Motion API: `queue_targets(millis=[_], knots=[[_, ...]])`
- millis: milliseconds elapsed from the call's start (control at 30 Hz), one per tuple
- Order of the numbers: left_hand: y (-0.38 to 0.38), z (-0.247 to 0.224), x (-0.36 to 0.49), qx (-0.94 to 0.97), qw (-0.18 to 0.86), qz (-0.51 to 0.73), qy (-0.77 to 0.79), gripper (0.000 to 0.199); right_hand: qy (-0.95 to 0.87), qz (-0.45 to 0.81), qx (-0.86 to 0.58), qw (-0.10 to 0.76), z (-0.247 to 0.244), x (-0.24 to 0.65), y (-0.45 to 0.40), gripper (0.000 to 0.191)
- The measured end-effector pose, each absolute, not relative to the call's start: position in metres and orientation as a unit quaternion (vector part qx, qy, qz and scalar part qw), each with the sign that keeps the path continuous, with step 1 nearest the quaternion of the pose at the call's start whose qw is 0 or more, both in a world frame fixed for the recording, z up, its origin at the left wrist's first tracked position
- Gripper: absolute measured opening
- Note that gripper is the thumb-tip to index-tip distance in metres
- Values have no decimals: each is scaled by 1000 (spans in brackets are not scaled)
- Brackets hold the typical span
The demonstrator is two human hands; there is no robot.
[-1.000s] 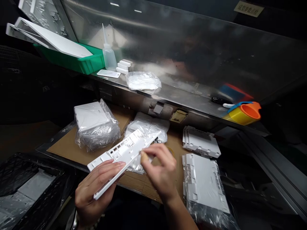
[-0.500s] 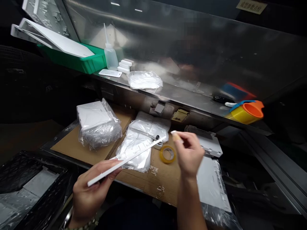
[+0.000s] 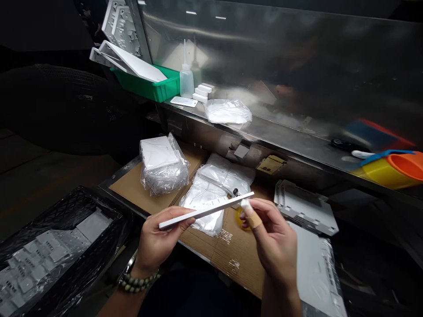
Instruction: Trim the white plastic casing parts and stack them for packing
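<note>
The left hand (image 3: 157, 240) holds a thin white plastic panel (image 3: 206, 211) by its near end. The panel is seen edge-on, almost flat, and it points away toward 2 o'clock. It sits up in the air, above the brown cardboard sheet (image 3: 211, 251) and the clear bags of white parts (image 3: 211, 200). The thumb lies on top of the panel and the other fingers curl under it, so this hand is closed tight on the panel.

The right hand (image 3: 276, 242) is at the far end of the panel, at 3 o'clock from the left hand. Its fingertips are pinched close together, and one finger has a tan tape wrap (image 3: 253, 219). There is a small white bit right at the pinch, touching or almost touching the panel tip. I cannot tell if it is a tiny part or just the panel's corner.

To do this well, I think the left hand should keep the panel steady and level, with no wobble. The right hand should work gently at the tip and not bend the thin plastic.

A yellow tape roll (image 3: 238, 216) peeks out just behind the right fingers. A stack of white panels (image 3: 306, 207) lies at 2 o'clock from the right hand
</note>
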State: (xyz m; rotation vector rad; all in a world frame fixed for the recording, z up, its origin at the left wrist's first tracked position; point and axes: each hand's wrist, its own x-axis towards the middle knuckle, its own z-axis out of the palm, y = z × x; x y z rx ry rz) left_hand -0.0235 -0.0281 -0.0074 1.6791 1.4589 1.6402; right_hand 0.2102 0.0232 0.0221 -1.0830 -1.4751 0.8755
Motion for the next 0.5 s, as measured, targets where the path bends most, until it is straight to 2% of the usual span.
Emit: queue_targets(millis=[133, 333, 500], knots=[[-29, -7, -23, 627, 157, 571, 506, 25, -674, 349, -406, 509, 31, 186, 13, 9], [-31, -4, -19, 680, 75, 543, 487, 28, -724, 299, -347, 515, 33, 146, 0, 11], [-30, -5, -18, 680, 44, 540, 494, 31, -717, 269, -374, 523, 23, 138, 2, 12]])
